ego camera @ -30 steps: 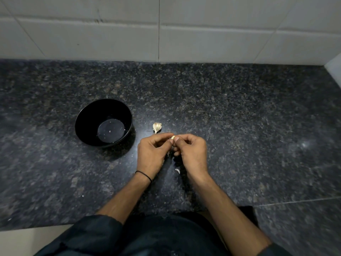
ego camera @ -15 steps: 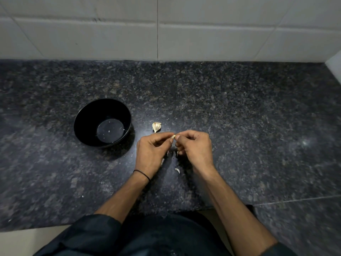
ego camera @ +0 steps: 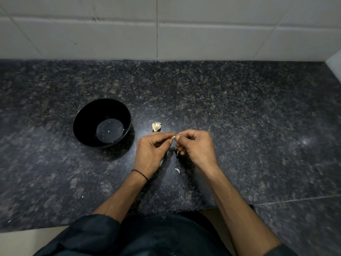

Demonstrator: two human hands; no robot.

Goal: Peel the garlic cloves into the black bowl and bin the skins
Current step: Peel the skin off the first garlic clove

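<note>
Seemingly the job is sitting at an early stage, judging by the head view. The left hand [ego camera: 151, 150] and the right hand [ego camera: 195, 146] are meeting near the middle of the counter [ego camera: 239, 108], a little toward its front edge. Both are pinching one small clove [ego camera: 173, 137] between thumb and forefinger tips, with the other fingers curled in. Whether the skin is coming off just now is too small to tell.

The bowl [ego camera: 86, 111] is standing left of the hands, apart from them. It is showing only a few pale specks on its floor and no peeled clove, so nothing seems delivered yet. A second garlic piece [ego camera: 156, 126] is lying just behind the left hand, between hands and bowl, looking unpeeled and waiting its turn.

A few scraps [ego camera: 177, 170] of skin are lying on the counter under and between the hands. Those are awaiting collection, and no bin is showing anywhere in view.
</note>
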